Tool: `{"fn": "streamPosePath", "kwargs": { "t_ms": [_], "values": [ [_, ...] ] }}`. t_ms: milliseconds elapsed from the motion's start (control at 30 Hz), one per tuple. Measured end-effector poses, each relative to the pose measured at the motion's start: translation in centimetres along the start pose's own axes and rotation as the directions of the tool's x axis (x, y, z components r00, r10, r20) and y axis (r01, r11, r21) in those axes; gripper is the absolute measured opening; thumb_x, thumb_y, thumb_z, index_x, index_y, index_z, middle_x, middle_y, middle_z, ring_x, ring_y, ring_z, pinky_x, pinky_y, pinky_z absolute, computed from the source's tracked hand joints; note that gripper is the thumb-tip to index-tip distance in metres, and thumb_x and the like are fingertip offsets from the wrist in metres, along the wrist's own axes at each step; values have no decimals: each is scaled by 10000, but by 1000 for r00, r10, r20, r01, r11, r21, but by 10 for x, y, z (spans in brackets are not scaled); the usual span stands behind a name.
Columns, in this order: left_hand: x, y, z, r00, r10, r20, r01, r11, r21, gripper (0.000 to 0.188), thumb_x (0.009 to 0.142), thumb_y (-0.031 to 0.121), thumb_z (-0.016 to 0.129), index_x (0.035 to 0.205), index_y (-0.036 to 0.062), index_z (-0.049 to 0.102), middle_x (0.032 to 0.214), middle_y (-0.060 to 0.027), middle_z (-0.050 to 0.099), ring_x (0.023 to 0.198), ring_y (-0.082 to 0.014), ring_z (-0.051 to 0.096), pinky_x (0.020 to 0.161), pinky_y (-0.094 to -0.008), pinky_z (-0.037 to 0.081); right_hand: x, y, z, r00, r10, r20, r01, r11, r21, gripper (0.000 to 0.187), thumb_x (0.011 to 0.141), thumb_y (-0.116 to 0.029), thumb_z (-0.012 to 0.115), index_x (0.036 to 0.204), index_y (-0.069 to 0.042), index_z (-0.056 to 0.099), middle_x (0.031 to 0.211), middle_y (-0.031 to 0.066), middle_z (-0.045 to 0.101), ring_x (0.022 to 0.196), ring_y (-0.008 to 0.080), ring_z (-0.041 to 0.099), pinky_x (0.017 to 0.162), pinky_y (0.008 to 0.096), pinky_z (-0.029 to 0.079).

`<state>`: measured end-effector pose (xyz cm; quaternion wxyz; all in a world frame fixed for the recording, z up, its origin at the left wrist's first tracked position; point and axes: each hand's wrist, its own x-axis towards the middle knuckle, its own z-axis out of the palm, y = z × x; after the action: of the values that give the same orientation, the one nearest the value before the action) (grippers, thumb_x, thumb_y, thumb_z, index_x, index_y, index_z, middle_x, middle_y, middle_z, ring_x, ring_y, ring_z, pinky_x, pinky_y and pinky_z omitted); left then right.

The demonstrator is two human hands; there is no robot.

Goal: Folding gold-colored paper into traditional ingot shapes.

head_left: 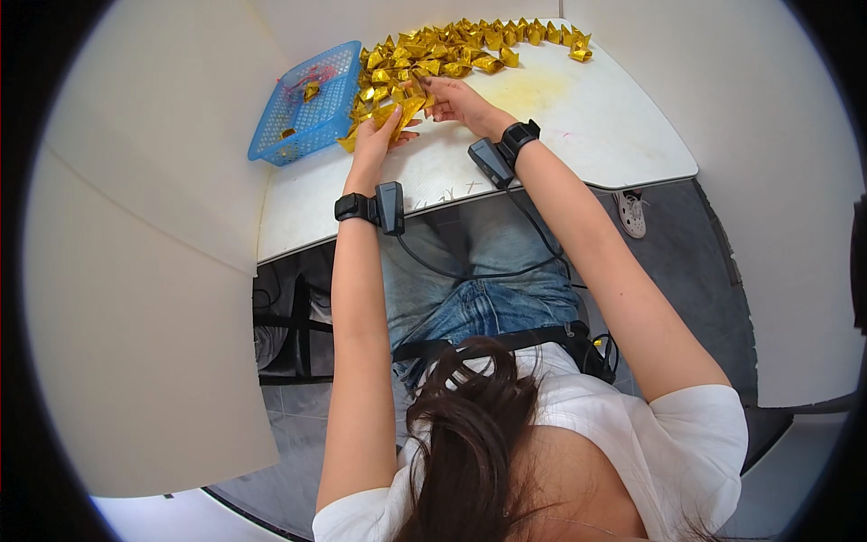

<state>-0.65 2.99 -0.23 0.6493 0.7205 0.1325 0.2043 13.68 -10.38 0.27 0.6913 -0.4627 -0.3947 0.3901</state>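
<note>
Apparently gold foil [409, 109], white table [623, 126], pale walls [135, 226]

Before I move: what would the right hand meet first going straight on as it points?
Likely the gold folded pieces ahead of the right hand, before the blue basket; depth is unclear.

The table [623, 135] is brightly, evenly lit; glints are thrown back by the gold foil [489, 64]. The floor [686, 262] is rendered darker. Straight edges are bowed, and the corners are blacked out.

White table [614, 117]: gold foldings [456, 69], blue basket [316, 143]
</note>
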Motion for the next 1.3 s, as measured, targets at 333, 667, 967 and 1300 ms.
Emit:
{"fn": "streamPosePath", "kwargs": {
  "t_ms": [333,667,967,1300],
  "values": [
    [1,-1,2,1000,-4,-7,4,1000,6,298,922,280,532,1078,28,565,930,-92,665,711,-106,637,624,-184,502,-2,3,0,998,64,14,-62,991,-119,236,902,-292,556,1093,-154,573,871,-53,595,696,23,532,636,181,463],
    [-1,1,2,999,-25,-36,24,999,-22,397,914,388,513,1077,30,564,942,-72,651,733,-136,653,632,-192,510,-3,1,2,999,43,2,-41,964,-264,162,873,-155,562,1033,-164,585,818,-70,593,604,-2,492,556,144,420],
    [-5,8,0,998,-67,19,69,984,-162,568,903,546,403,1142,57,567,992,-68,642,762,-181,655,709,-257,512,-3,0,3,999,45,-18,-48,969,-244,143,861,-128,559,1000,-159,569,778,-64,584,584,9,493,525,140,403],
    [-4,4,2,1000,-10,-1,10,1000,-5,306,858,204,631,1142,98,588,954,-13,649,787,-93,633,692,-205,490,-4,-1,3,997,40,62,-29,984,-174,202,895,-208,477,1056,-129,569,852,-33,544,674,43,498,627,201,437]
  ]
}}
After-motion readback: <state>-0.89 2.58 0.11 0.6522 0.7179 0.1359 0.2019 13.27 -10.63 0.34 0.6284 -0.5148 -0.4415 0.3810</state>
